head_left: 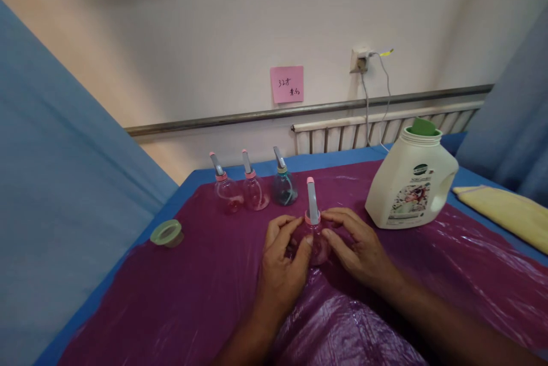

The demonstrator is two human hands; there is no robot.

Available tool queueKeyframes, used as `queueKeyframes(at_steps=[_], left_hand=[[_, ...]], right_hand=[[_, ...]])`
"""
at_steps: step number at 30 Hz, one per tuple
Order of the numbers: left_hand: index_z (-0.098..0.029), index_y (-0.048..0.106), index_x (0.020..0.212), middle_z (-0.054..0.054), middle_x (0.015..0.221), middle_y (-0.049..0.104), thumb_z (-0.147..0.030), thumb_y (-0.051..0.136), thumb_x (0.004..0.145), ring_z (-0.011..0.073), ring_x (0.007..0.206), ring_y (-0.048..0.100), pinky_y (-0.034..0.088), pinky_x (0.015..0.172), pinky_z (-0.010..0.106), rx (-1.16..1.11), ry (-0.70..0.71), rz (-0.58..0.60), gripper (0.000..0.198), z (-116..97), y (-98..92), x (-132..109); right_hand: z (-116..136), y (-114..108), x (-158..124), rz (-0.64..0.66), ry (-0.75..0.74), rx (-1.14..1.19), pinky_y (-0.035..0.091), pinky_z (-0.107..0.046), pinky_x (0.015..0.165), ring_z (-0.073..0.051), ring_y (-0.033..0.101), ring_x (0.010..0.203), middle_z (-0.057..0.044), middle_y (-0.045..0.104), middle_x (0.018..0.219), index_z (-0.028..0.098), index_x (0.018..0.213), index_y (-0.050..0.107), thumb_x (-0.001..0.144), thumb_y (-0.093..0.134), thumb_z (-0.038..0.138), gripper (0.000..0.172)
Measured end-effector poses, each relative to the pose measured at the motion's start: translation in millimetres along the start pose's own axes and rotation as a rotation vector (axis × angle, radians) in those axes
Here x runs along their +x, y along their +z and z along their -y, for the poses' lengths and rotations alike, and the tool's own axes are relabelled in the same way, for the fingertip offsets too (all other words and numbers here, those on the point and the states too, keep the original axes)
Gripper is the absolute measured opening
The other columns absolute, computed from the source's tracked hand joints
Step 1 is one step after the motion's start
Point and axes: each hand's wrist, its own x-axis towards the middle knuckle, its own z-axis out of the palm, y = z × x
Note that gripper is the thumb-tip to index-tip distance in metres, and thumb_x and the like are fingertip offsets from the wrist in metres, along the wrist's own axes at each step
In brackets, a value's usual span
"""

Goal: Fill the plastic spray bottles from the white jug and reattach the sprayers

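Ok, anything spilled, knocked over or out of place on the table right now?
No spill shows. A green cap lies alone at the left edge of the purple sheet, far from the white jug, whose top looks open. The small bottle between the left hand and right hand stands upright.

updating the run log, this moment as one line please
hands: left hand and right hand grip small pink bottle | bottle: upright on purple sheet | jug: open, green cap lying apart

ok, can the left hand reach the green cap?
Probably yes: green cap lies left of the left hand, only bare purple sheet between. That hand grips the pink bottle, though.
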Motion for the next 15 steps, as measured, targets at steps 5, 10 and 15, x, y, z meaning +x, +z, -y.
queueKeyframes(at_steps=[5, 10, 15], left_hand=[[-0.027, 0.078, 0.134, 0.008, 0.130, 0.073, -0.030, 0.071, 0.105, 0.0225, 0.116, 0.071, 0.058, 0.101, 0.034, 0.009, 0.005, 0.016, 0.030, 1.1, 0.3, -0.5], [-0.028, 0.077, 0.135, 0.008, 0.132, 0.073, -0.034, 0.071, 0.106, 0.0223, 0.112, 0.072, 0.058, 0.099, 0.035, 0.002, -0.023, 0.026, 0.030, 2.5, 0.2, -2.0], [-0.028, 0.076, 0.136, 0.008, 0.133, 0.072, -0.034, 0.070, 0.107, 0.0239, 0.117, 0.071, 0.057, 0.105, 0.038, 0.004, -0.025, 0.034, 0.030, 2.7, -0.3, -1.9]], right_hand=[[0.7, -0.4, 0.7, 0.015, -0.015, 0.002, 0.063, -0.046, 0.104, -0.026, 0.075, 0.119, -0.010, 0.079, 0.126, 0.028, 0.130, 0.076, 0.110, 0.066, 0.030, 0.022], [0.8, 0.0, 0.7, 0.021, -0.026, 0.006, 0.063, -0.046, 0.104, -0.025, 0.074, 0.118, -0.010, 0.079, 0.126, 0.027, 0.130, 0.075, 0.111, 0.066, 0.029, 0.021], [-0.6, -0.2, -0.2, 0.032, -0.019, 0.006, 0.063, -0.046, 0.104, -0.025, 0.074, 0.118, -0.011, 0.078, 0.127, 0.026, 0.132, 0.074, 0.112, 0.065, 0.029, 0.022]])
